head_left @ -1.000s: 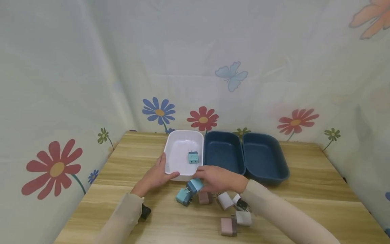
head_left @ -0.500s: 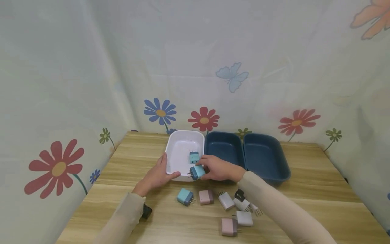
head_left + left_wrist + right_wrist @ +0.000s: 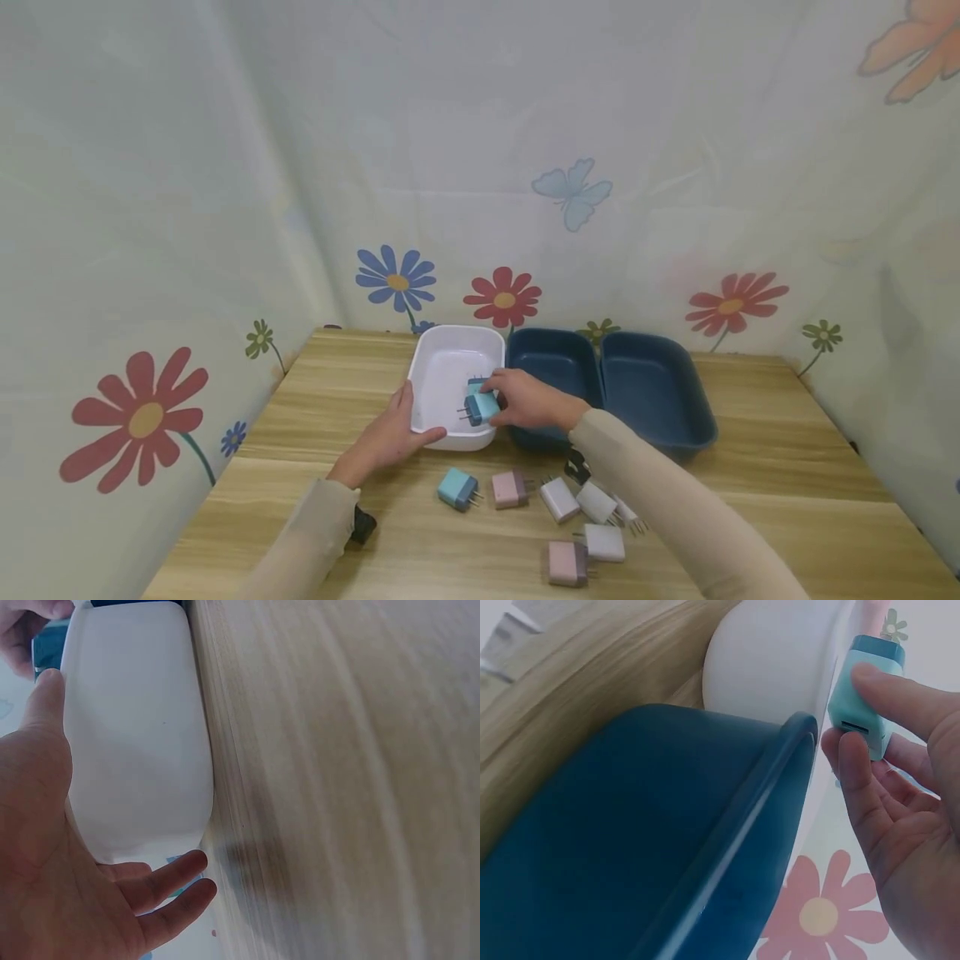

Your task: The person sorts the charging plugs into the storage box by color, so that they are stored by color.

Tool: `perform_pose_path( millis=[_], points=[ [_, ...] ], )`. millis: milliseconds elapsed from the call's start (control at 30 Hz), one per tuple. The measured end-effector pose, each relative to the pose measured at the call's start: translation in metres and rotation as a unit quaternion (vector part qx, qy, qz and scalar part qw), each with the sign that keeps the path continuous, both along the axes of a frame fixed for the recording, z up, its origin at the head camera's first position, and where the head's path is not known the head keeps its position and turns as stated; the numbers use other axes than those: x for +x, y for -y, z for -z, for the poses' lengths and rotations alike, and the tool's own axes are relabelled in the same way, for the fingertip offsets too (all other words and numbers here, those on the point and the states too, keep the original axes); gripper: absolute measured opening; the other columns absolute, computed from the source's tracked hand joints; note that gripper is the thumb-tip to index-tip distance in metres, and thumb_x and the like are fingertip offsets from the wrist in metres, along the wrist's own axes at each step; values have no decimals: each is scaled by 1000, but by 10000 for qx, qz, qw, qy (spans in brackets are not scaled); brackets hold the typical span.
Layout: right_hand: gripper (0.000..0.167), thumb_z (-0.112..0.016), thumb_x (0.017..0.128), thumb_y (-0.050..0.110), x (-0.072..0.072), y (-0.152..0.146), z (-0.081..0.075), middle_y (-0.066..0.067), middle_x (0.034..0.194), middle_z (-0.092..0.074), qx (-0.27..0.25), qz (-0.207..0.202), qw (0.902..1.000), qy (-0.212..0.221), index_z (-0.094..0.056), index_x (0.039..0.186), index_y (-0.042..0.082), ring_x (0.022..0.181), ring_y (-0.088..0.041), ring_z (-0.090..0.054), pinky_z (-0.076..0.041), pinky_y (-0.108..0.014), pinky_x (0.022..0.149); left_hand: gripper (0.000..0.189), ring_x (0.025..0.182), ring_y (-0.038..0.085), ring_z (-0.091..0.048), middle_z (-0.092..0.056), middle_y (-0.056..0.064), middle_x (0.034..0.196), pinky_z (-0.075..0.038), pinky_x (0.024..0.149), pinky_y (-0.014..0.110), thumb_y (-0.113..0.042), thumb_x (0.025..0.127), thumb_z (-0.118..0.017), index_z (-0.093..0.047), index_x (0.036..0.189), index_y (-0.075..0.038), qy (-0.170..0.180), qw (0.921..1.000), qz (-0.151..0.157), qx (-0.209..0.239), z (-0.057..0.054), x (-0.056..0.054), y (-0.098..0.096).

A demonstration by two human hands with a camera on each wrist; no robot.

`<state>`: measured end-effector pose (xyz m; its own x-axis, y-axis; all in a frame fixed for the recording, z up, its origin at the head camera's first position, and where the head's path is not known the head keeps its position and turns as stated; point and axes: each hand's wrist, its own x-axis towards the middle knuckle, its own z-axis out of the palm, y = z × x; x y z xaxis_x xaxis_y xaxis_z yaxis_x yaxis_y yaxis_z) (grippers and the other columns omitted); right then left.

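Note:
My right hand [image 3: 534, 400] pinches a light-blue charger plug [image 3: 486, 406] with a dark-blue prong end, low over the white bin [image 3: 459, 442]. In the right wrist view, the thumb and fingers hold this charger plug [image 3: 856, 694] by its sides, with its port end facing back. A second blue charger plug [image 3: 476, 383] in the bin is partly hidden behind it. At the bin's near left corner, my left hand [image 3: 386, 433] rests with fairly straight fingers. Its thumb lies at the front rim, and the other fingers lie by the left wall in the left wrist view.
Two dark-blue bins [image 3: 660, 392] stand right of the white one. On the wooden table [image 3: 420, 558] before them lie a blue charger plug [image 3: 457, 488], a pink charger plug [image 3: 509, 489], another pink charger plug [image 3: 564, 562] and several white charger plugs [image 3: 603, 542]. Floral cloth hangs behind.
My right hand has lifted the blue charger plug from the table and carried it up over the white bin's front rim. My left hand has stayed at the bin's corner.

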<state>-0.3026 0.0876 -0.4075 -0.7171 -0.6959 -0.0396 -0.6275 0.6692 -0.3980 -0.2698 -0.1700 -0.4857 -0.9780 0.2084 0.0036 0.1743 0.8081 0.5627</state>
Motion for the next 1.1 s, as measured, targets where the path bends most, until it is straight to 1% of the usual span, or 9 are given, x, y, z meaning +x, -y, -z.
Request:
perform_pose_path(
  millis=[133,300,467,567,700,867,1000,1100],
  points=[
    [47,-78,80,23,-4,7,-2,0,107,-57,67,180,9997,155,-62,122,9,85,-14,-58,-49,-18,75,117,131,39,-35,-11,22,154,-35,101,53,-67,78,-61,1,150,0,0,10000,-15,-31,1,-1,0],
    [47,-79,79,21,-8,15,-3,-3,110,-59,-7,244,9995,215,-62,120,7,85,-14,-58,-51,-22,78,115,131,40,-35,-11,23,154,-35,101,53,-64,79,-62,1,150,1,-28,10000,15,-40,-1,0,0],
    [49,-79,78,23,-14,20,0,-2,108,-60,82,253,9996,121,-62,121,8,85,-12,-57,-50,-21,79,114,132,40,-34,-10,23,154,-35,101,53,-62,80,-63,2,150,1,-10,10000,38,27,-1,1,0],
    [50,-79,78,25,-19,22,4,-2,109,-60,113,303,9994,100,-63,122,9,86,-12,-56,-50,-22,81,115,132,40,-34,-10,23,154,-35,101,53,-63,80,-62,2,150,0,1,10000,28,6,0,1,1],
    [50,-80,78,26,-24,24,7,-2,111,-60,111,413,9990,118,-63,122,10,90,-13,-55,-49,-25,86,115,132,41,-33,-10,23,154,-35,101,54,-64,79,-62,2,150,0,44,10000,-10,-10,0,1,0],
    [51,-80,77,27,-27,25,10,0,113,-61,80,552,9983,168,-62,123,12,93,-11,-55,-47,-25,90,113,133,40,-32,-10,22,154,-34,102,54,-59,80,-64,2,150,-1,97,9999,-41,39,-2,2,-1],
    [51,-79,78,27,-31,26,10,0,114,-61,14,601,9978,265,-62,123,12,94,-11,-56,-46,-25,91,113,133,39,-32,-10,21,155,-34,102,53,-59,81,-65,3,151,-2,121,9999,-54,64,-3,4,-1],
    [50,-79,78,25,-35,28,11,-2,113,-62,-56,565,9979,310,-62,123,10,94,-12,-56,-47,-27,91,113,133,38,-32,-10,20,155,-34,102,53,-59,80,-64,3,151,-3,117,9999,-64,100,-3,4,-2]
  ],
)
